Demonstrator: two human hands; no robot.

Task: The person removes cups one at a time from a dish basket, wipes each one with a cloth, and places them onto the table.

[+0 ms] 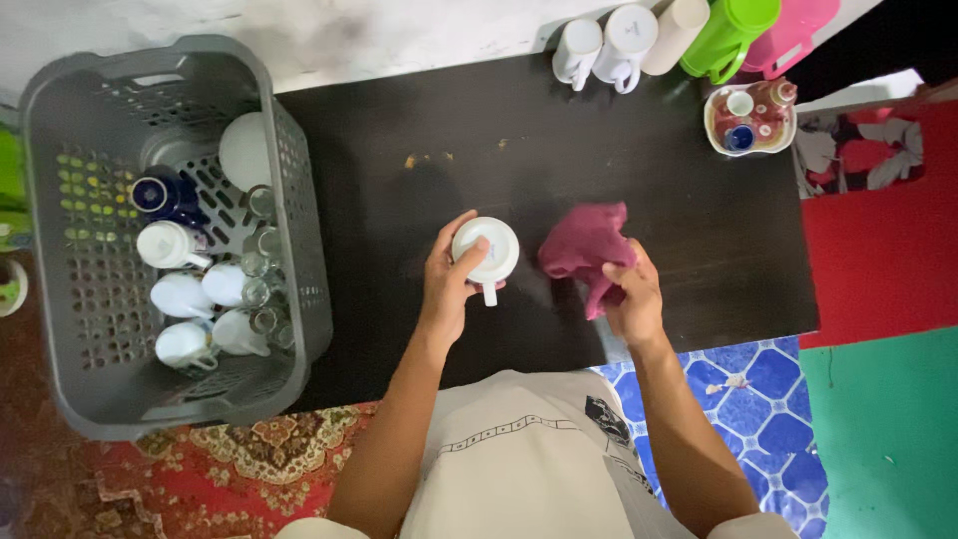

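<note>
My left hand (pixel 451 282) grips a white mug (pixel 487 252) with its handle pointing toward me, held over the dark table (pixel 599 170). My right hand (pixel 632 294) holds a crumpled magenta cloth (pixel 583 245) just right of the mug; cloth and mug are a little apart. A grey plastic basket (pixel 299 299) stands at the table's left end with several white cups, a dark blue cup (pixel 165 195), a white plate (pixel 244 150) and clear glasses (pixel 263 240) inside.
At the table's far edge stand white mugs (pixel 604 48), a beige tumbler (pixel 675 30), a green jug (pixel 726 38) and a pink jug (pixel 788 35). A small round tray (pixel 750 120) with little bottles sits far right. Patterned rugs and coloured mats lie below.
</note>
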